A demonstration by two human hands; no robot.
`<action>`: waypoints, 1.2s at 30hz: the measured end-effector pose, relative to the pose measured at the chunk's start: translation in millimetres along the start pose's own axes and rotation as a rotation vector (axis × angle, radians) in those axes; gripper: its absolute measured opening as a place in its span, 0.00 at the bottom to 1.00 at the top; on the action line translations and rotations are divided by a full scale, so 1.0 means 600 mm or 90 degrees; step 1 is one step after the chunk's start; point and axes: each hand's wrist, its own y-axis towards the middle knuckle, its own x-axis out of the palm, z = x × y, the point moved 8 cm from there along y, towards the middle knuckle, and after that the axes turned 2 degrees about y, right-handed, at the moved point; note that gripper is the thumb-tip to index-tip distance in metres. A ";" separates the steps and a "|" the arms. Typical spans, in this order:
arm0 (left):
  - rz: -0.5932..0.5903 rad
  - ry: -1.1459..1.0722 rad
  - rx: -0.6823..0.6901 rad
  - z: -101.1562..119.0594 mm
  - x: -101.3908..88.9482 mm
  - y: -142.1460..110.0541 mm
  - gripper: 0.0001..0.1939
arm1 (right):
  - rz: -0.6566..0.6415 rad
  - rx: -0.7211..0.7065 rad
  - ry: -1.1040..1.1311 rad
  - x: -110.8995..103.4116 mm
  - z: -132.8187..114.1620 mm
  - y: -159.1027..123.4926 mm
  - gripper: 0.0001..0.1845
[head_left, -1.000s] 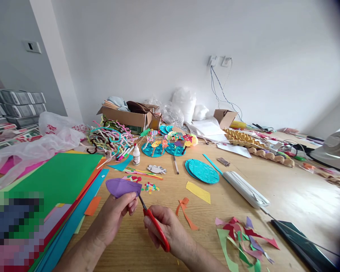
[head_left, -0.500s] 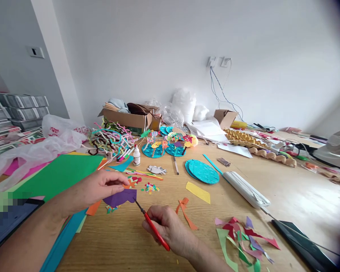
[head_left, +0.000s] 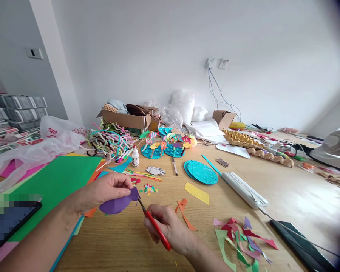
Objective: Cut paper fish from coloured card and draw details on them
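While right grip [head_left: 171, 227] clasps scissors [head_left: 164, 240], left [head_left: 107, 190] pinches paper [head_left: 115, 205].

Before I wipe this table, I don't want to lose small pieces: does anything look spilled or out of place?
Small coloured dots lie loose on the table beyond the red scissors, as if spilled; cut scraps are strewn at the near right. Nothing looks broken.

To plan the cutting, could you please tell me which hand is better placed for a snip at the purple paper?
Probably the right hand: it holds the red scissors, tips at the edge of the purple paper, while the left hand pinches that paper.
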 end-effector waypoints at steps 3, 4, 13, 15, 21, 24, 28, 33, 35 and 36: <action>0.015 -0.073 -0.001 -0.009 0.014 -0.004 0.07 | -0.006 0.007 0.091 0.004 0.002 0.001 0.15; 0.017 -0.087 0.002 -0.009 0.020 -0.007 0.08 | -0.008 0.003 0.118 0.006 0.002 0.001 0.18; 0.070 -0.103 0.060 0.007 0.061 -0.020 0.13 | -0.047 -0.028 0.235 0.020 0.018 0.006 0.30; 0.095 -0.097 0.071 0.002 0.060 -0.019 0.14 | -0.053 -0.024 0.241 0.023 0.019 0.006 0.31; 0.111 -0.112 0.076 -0.011 0.064 -0.020 0.14 | -0.058 -0.030 0.261 0.025 0.013 0.006 0.31; 0.120 -0.099 0.069 -0.010 0.064 -0.021 0.14 | -0.064 -0.043 0.265 0.025 0.010 0.006 0.30; 0.115 -0.086 0.059 -0.011 0.067 -0.020 0.14 | -0.068 -0.049 0.252 0.024 0.009 0.006 0.31; 0.103 -0.086 0.070 -0.020 0.068 -0.017 0.14 | -0.075 -0.044 0.262 0.025 0.012 0.004 0.29; 0.107 -0.101 0.072 -0.024 0.067 -0.017 0.14 | -0.077 -0.052 0.269 0.025 0.013 0.003 0.28; 0.110 -0.109 0.072 -0.026 0.067 -0.017 0.13 | -0.078 -0.058 0.272 0.025 0.013 0.003 0.28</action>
